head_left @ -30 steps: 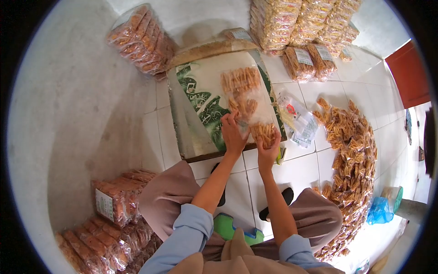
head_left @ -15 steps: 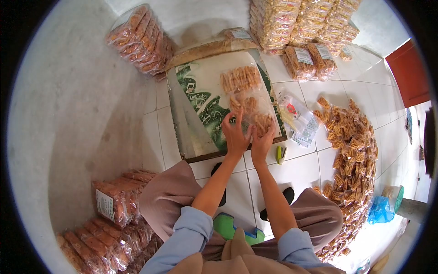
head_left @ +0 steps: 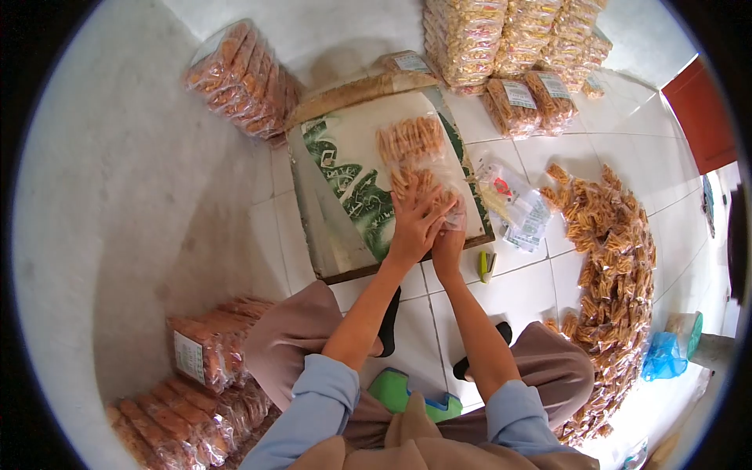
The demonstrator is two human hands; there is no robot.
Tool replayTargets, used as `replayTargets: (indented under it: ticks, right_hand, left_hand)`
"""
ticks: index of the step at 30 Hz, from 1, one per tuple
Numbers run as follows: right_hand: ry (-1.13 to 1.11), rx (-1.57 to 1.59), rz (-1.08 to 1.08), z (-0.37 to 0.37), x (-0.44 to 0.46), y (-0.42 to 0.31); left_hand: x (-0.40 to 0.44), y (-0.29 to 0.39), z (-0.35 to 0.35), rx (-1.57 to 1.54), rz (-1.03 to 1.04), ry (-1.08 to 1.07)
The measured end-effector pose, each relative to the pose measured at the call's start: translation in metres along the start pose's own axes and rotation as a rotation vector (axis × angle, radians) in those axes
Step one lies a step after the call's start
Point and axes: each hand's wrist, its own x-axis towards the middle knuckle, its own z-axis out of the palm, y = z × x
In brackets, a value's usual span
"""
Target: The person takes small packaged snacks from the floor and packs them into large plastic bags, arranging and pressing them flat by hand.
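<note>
A clear plastic bag (head_left: pixel 411 141) holding rows of brown stick-shaped snacks lies on a low board (head_left: pixel 337 235) with a white and green printed cover. My left hand (head_left: pixel 417 223) rests flat over the near part of the bag, its fingers stretched out and slightly spread. Close beside it, my right hand (head_left: pixel 448 247) is at the bag's near right end. Its fingers are hidden by the left fingers and crinkled plastic, so I cannot see what they grip.
A green stapler (head_left: pixel 486 266) and printed plastic sheets (head_left: pixel 517 204) lie right of the board. Farther right spreads a heap of small snack packets (head_left: pixel 615 266). Filled bags stand in stacks at back left (head_left: pixel 243 82), back right (head_left: pixel 466 47) and front left (head_left: pixel 211 345).
My left hand has moved right and flattened over the bag, its fingers now crossing in front of the right ones. The right hand has shifted slightly toward me, and the near snacks are now mostly covered.
</note>
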Motion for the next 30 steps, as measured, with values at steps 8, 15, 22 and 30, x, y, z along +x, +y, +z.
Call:
replayTargets:
  ticks: [8, 15, 22, 30]
  right_hand:
    - [0.084, 0.187, -0.034, 0.008, 0.02, -0.004]
    - [-0.144, 0.088, -0.108, -0.003, 0.013, 0.005]
    - [-0.075, -0.196, -0.286, 0.036, 0.028, 0.043]
    - [-0.155, 0.133, -0.163, 0.026, 0.037, 0.044]
  left_hand:
    - [0.001, 0.005, -0.007, 0.002, -0.022, -0.017]
    - [0.017, -0.005, -0.003, 0.033, 0.093, -0.044]
    - [0.005, -0.001, -0.009, 0.016, 0.183, -0.168]
    - [0.004, -0.006, -0.006, -0.065, 0.109, -0.15]
